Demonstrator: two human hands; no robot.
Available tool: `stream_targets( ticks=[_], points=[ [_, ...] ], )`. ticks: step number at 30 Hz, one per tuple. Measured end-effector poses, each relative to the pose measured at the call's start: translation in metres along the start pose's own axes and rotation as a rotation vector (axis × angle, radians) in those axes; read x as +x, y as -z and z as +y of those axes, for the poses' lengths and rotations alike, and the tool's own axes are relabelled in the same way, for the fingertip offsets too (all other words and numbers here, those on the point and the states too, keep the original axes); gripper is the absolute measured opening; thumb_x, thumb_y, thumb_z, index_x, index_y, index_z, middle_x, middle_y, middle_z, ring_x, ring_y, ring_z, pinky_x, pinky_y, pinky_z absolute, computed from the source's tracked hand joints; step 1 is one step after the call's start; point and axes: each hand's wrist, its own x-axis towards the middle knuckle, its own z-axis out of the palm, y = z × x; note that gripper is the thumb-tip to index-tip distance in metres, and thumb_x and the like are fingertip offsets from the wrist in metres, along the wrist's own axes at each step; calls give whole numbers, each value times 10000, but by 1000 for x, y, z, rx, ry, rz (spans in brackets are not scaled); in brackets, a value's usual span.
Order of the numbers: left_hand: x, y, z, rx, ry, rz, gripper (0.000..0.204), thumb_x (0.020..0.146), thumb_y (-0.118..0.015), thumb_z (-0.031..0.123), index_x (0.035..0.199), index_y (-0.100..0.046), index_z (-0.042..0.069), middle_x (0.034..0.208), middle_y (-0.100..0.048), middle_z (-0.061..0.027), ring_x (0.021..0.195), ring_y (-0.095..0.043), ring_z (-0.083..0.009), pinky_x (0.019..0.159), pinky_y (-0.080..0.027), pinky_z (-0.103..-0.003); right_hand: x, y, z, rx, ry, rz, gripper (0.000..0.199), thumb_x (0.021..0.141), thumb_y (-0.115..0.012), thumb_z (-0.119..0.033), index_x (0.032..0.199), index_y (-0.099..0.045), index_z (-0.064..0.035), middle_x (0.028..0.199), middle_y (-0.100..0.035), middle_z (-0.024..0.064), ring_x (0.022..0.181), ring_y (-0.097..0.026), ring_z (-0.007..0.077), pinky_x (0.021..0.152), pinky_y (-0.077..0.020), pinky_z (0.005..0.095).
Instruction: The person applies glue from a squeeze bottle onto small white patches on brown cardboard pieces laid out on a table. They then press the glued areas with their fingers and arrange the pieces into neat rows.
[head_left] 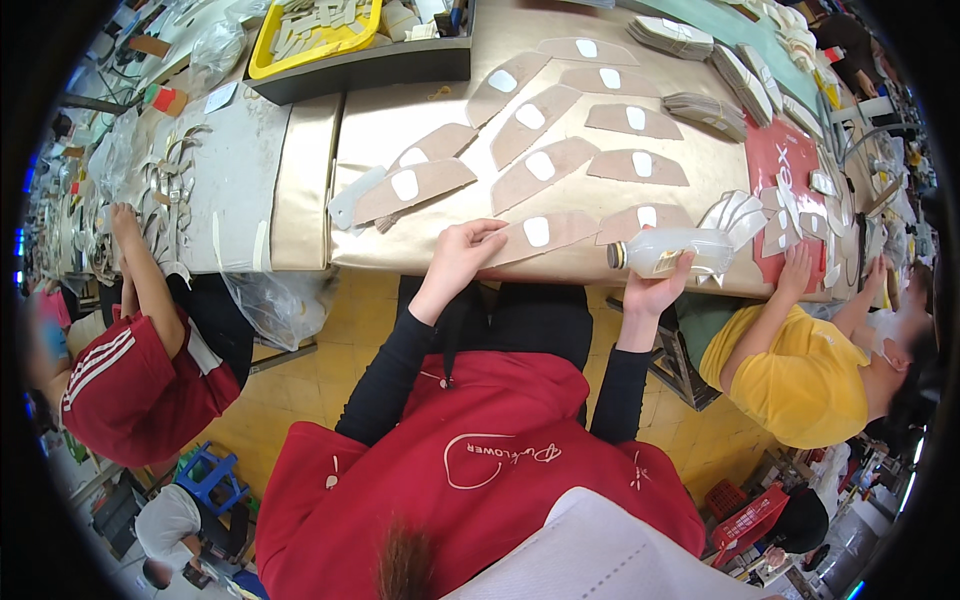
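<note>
A yellow tray of pale strips sits in a black box. At the table's near edge, my left hand pinches a tan piece; my right hand's fingers grip a cloudy bottle, partly blocking another piece.

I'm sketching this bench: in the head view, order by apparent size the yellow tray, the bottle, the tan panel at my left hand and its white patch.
Largest to smallest:
1. Yellow tray, partly out of frame
2. Bottle and tan panel: too alike to rank; the bottle looks nearer the camera
3. White patch
</note>
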Motion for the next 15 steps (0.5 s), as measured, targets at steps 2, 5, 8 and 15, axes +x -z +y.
stream_targets(
  ticks=[2, 5, 8, 15],
  points=[
    [-1, -1, 2, -2, 9, 12, 308, 955, -651, 123, 1196, -658, -69, 980, -726, -75, 876, -621, -59, 772, -499, -207, -4, 8, 4, -17, -29, -40, 634, 958, -601, -492, 1391, -442, -57, 1245, -611, 159, 1126, -623, 326, 963, -503, 442],
    [-5, -6, 7, 66, -14, 59, 274, 950, -650, 105, 1170, -686, -54, 951, -726, -48, 860, -618, -50, 758, -502, -211, -7, 17, 12, -39, -55, -136, 616, 954, -591, -504, 1350, -476, -47, 1180, -642, 178, 1081, -642, 322, 922, -518, 427],
    [-15, -17, 13, 263, -81, 129, 213, 940, -639, 59, 1111, -731, -27, 952, -741, -21, 864, -628, -46, 778, -505, -218, -6, 23, 14, -62, -79, -207, 616, 945, -589, -521, 1319, -499, -39, 1137, -657, 205, 1047, -653, 317, 898, -523, 419],
    [-10, -10, 43, 29, -338, 378, 238, 926, -655, 36, 1150, -731, 8, 1001, -762, -83, 889, -669, -86, 811, -509, -222, -7, 23, 17, -66, -105, -186, 630, 939, -590, -529, 1317, -499, -33, 1126, -657, 231, 1026, -657, 312, 897, -526, 416]
  ],
)
